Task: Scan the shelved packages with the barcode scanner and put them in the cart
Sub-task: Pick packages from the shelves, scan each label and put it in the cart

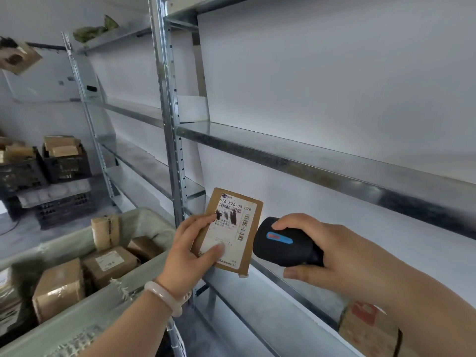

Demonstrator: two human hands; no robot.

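Shelving (309,155) fills the right side, galvanised steel tiers; one more box (368,328) sits on the lower tier, btm right. Cart (103,300) is lower left w/ several brown parcels (59,287) inside. Package (253,243) is off the shelf, held up in front of the rack, label facing me. Left hand (190,256) grasps its left edge, thumb on the label. Looks light, stiff, flat cardboard to me. I'd hold it by the long edges and keep digits off the barcode. Scanner (283,246) is just beside its right edge, nose toward the label; right hand (334,256) is wrapped round the body, index on top.
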